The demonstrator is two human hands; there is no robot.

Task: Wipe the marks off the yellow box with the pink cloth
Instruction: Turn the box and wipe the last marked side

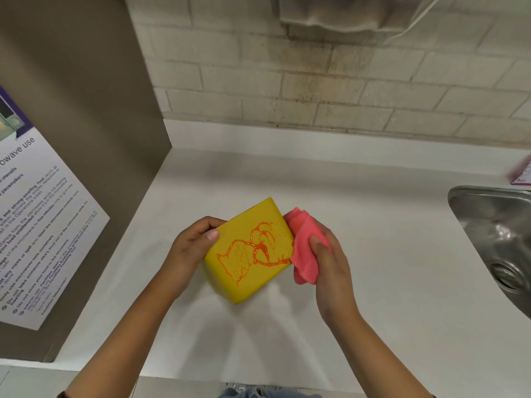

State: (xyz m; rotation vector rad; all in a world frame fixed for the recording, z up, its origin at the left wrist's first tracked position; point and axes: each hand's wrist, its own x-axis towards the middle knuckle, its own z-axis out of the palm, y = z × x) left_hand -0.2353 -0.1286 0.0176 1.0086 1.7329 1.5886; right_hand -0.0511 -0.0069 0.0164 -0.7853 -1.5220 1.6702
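A yellow box (230, 278) is held tilted just above the white counter, its broad face turned up toward me. Orange smeared marks (253, 251) run across that face from the lower left to the right edge. My left hand (186, 251) grips the box's left side, thumb on the top face. My right hand (330, 262) holds a bunched pink cloth (304, 248), which touches the box's right edge where the orange marks end.
The white counter (373, 239) spreads all round. A steel sink (494, 239) is set in at the right. A grey panel with a printed microwave notice (43, 225) stands at the left. A brick wall (316, 90) closes the back, and a pink packet (523, 173) lies far right.
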